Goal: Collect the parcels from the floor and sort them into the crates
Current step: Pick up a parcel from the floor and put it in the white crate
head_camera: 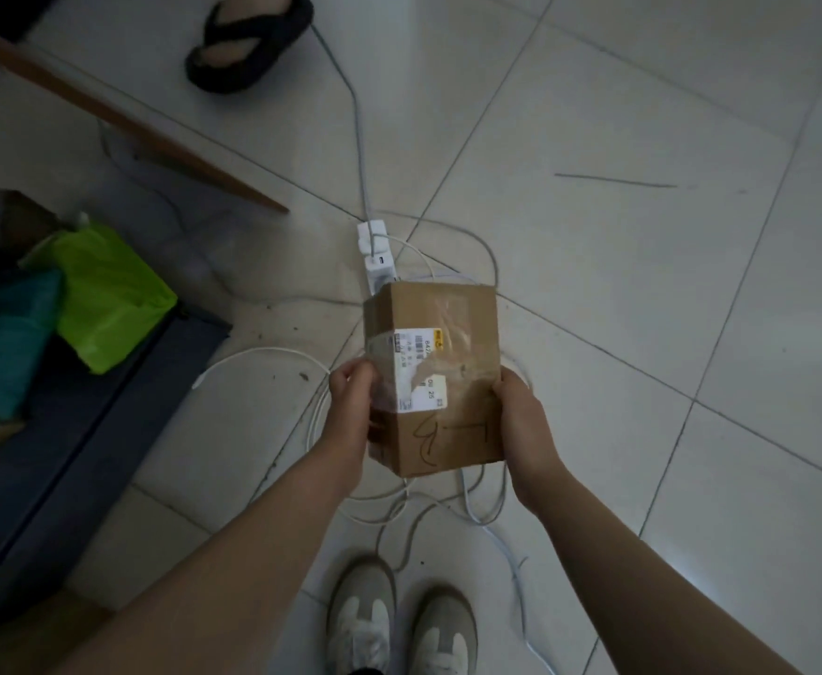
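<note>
Parcel (pixel 440 382), a brown box with a shipping label, is off the floor and held just nearer than the power strip (pixel 375 255), above loose cables (pixel 272 353). The left hand (pixel 350 397) grips its left edge with fingers curled, and the right hand (pixel 521 416) clasps its right edge. Step in hand: carrying, since pickup looks done. Next move likely calls for turning to the dark container (pixel 83 431) left of the power strip, probably a crate, where a green bag (pixel 107 294) lies, without snagging the cables.

Brown cardboard parcel (pixel 436 377) gripped between left hand (pixel 350 406) and right hand (pixel 521 421), white power strip (pixel 375 250) on tiled floor (pixel 643 285) beyond, possibly a crate (pixel 58 455) at left holding green bag (pixel 107 294)
</note>
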`<state>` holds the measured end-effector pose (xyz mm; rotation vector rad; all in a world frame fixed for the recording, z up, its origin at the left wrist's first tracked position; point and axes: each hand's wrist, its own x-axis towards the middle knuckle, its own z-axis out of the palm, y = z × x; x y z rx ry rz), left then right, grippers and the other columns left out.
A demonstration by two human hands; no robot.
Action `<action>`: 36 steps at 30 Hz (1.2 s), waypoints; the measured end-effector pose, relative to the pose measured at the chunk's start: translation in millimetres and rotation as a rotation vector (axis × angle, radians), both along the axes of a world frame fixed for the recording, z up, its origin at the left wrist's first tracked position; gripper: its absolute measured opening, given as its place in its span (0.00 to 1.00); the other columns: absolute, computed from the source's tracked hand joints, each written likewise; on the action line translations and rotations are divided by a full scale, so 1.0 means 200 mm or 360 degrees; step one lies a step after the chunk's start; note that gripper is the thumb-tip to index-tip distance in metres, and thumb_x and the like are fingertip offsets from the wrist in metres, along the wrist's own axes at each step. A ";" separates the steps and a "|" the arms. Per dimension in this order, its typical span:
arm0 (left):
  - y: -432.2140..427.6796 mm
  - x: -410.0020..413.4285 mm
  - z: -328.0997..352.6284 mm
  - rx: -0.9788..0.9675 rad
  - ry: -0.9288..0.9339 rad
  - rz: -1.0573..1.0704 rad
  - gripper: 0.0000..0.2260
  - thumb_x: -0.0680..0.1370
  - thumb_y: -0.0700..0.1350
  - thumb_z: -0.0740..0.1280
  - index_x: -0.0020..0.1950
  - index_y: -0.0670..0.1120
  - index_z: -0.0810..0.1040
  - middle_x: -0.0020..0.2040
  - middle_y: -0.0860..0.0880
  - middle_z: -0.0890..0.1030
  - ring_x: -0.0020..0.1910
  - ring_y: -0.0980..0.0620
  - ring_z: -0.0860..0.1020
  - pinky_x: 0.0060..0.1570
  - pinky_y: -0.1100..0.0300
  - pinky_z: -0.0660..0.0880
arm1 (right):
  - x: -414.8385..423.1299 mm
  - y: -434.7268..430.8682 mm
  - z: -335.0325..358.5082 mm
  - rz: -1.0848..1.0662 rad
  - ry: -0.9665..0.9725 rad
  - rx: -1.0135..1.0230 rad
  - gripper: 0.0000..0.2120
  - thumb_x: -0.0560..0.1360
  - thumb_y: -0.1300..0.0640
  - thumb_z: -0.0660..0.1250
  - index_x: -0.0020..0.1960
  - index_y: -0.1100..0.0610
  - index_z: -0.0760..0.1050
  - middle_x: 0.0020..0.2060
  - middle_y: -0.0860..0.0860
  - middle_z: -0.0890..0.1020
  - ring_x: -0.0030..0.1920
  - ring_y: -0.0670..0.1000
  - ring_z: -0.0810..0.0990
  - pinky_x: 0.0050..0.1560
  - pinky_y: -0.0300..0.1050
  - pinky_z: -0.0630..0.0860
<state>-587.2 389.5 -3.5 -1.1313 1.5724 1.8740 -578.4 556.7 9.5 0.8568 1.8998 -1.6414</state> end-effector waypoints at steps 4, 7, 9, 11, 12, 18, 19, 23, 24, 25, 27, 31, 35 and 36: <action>-0.06 0.00 0.16 -0.0011 0.0101 -0.0012 0.14 0.80 0.42 0.59 0.65 0.52 0.69 0.53 0.47 0.79 0.51 0.49 0.78 0.50 0.50 0.77 | -0.04 -0.08 0.10 0.0067 0.0240 0.0268 0.15 0.83 0.59 0.58 0.68 0.50 0.72 0.60 0.50 0.79 0.57 0.51 0.80 0.58 0.53 0.80; -0.11 -0.01 0.25 -0.0153 0.0141 0.0036 0.09 0.83 0.48 0.55 0.59 0.51 0.73 0.50 0.47 0.79 0.46 0.51 0.78 0.44 0.55 0.74 | -0.07 -0.16 0.21 0.0115 0.0197 0.0106 0.14 0.82 0.51 0.61 0.67 0.50 0.73 0.59 0.51 0.80 0.52 0.45 0.80 0.46 0.40 0.78; -0.16 0.01 0.29 -0.0226 0.0139 0.0079 0.11 0.84 0.52 0.53 0.57 0.51 0.73 0.51 0.46 0.80 0.47 0.51 0.78 0.45 0.55 0.75 | -0.08 -0.21 0.28 0.0150 0.0126 -0.0028 0.15 0.81 0.45 0.61 0.65 0.48 0.74 0.58 0.51 0.80 0.50 0.42 0.80 0.40 0.34 0.75; -0.21 0.07 0.32 -0.0290 0.0145 0.0108 0.16 0.84 0.56 0.51 0.61 0.50 0.72 0.54 0.47 0.79 0.51 0.51 0.78 0.50 0.54 0.75 | -0.05 -0.25 0.33 0.0181 0.0166 -0.0017 0.19 0.77 0.43 0.67 0.66 0.46 0.71 0.60 0.52 0.77 0.52 0.45 0.80 0.39 0.33 0.76; -0.24 0.10 0.32 -0.0281 0.0143 0.0146 0.18 0.83 0.58 0.51 0.64 0.49 0.71 0.55 0.48 0.79 0.53 0.51 0.78 0.52 0.54 0.75 | -0.02 -0.27 0.34 0.0240 0.0189 0.0040 0.26 0.74 0.42 0.70 0.69 0.44 0.68 0.61 0.51 0.75 0.54 0.47 0.79 0.42 0.35 0.77; -0.44 0.54 0.28 -0.0491 0.0061 0.0316 0.23 0.76 0.65 0.61 0.52 0.46 0.81 0.50 0.45 0.82 0.47 0.52 0.82 0.39 0.61 0.78 | 0.25 -0.51 0.30 0.0712 0.0153 0.0237 0.33 0.67 0.38 0.75 0.67 0.52 0.73 0.57 0.52 0.78 0.50 0.47 0.81 0.48 0.42 0.82; -0.46 0.63 0.26 -0.0524 0.0037 0.0370 0.21 0.78 0.63 0.60 0.46 0.48 0.82 0.48 0.45 0.83 0.47 0.50 0.82 0.43 0.58 0.79 | 0.31 -0.55 0.28 0.0757 0.0139 0.0211 0.25 0.70 0.43 0.74 0.63 0.52 0.76 0.52 0.51 0.81 0.46 0.45 0.81 0.42 0.34 0.79; -0.61 1.02 0.12 -0.0425 -0.0237 0.0793 0.20 0.81 0.58 0.58 0.59 0.42 0.70 0.48 0.46 0.77 0.42 0.52 0.77 0.36 0.60 0.72 | 0.62 -0.77 0.12 0.0878 0.0078 0.0105 0.15 0.79 0.55 0.65 0.65 0.51 0.74 0.54 0.56 0.78 0.49 0.50 0.81 0.47 0.40 0.80; -0.66 1.13 0.06 -0.0414 -0.0284 0.0867 0.20 0.81 0.58 0.57 0.61 0.42 0.67 0.49 0.47 0.76 0.40 0.54 0.76 0.34 0.61 0.71 | 0.72 -0.84 0.06 0.0897 0.0028 0.0065 0.16 0.79 0.56 0.63 0.67 0.51 0.74 0.56 0.57 0.77 0.51 0.53 0.81 0.51 0.47 0.81; -0.70 1.23 0.01 -0.0406 -0.0321 0.0883 0.22 0.81 0.59 0.56 0.63 0.42 0.68 0.51 0.47 0.77 0.40 0.54 0.76 0.33 0.62 0.71 | 0.81 -0.89 -0.02 0.0924 -0.0018 0.0049 0.17 0.79 0.56 0.60 0.67 0.50 0.74 0.57 0.56 0.76 0.53 0.54 0.80 0.55 0.51 0.81; -0.80 1.43 -0.13 -0.0424 -0.0380 0.0801 0.23 0.81 0.60 0.55 0.63 0.43 0.73 0.55 0.45 0.80 0.42 0.53 0.79 0.34 0.62 0.73 | 0.98 -0.99 -0.14 0.0948 -0.0106 -0.0013 0.19 0.76 0.55 0.58 0.65 0.49 0.76 0.57 0.57 0.76 0.54 0.54 0.81 0.56 0.52 0.80; -0.95 1.78 -0.37 -0.0629 -0.0410 0.0670 0.15 0.82 0.52 0.59 0.55 0.43 0.80 0.50 0.45 0.83 0.44 0.50 0.80 0.37 0.62 0.73 | 1.26 -1.14 -0.38 0.1119 -0.0179 0.0014 0.15 0.81 0.62 0.53 0.54 0.52 0.77 0.48 0.56 0.83 0.44 0.50 0.81 0.39 0.34 0.75; -1.04 2.14 -0.58 -0.0722 -0.0515 0.0714 0.12 0.81 0.50 0.63 0.54 0.41 0.73 0.50 0.46 0.78 0.47 0.48 0.77 0.37 0.61 0.71 | 1.58 -1.26 -0.58 0.1234 -0.0211 0.0069 0.16 0.81 0.64 0.52 0.55 0.56 0.78 0.48 0.52 0.83 0.45 0.49 0.81 0.34 0.30 0.73; -1.05 2.22 -0.62 -0.0727 -0.0547 0.0719 0.09 0.81 0.48 0.63 0.54 0.43 0.71 0.50 0.48 0.76 0.47 0.49 0.76 0.35 0.62 0.69 | 1.66 -1.29 -0.63 0.1252 -0.0223 0.0067 0.16 0.81 0.64 0.52 0.53 0.55 0.78 0.47 0.53 0.82 0.43 0.47 0.80 0.34 0.28 0.72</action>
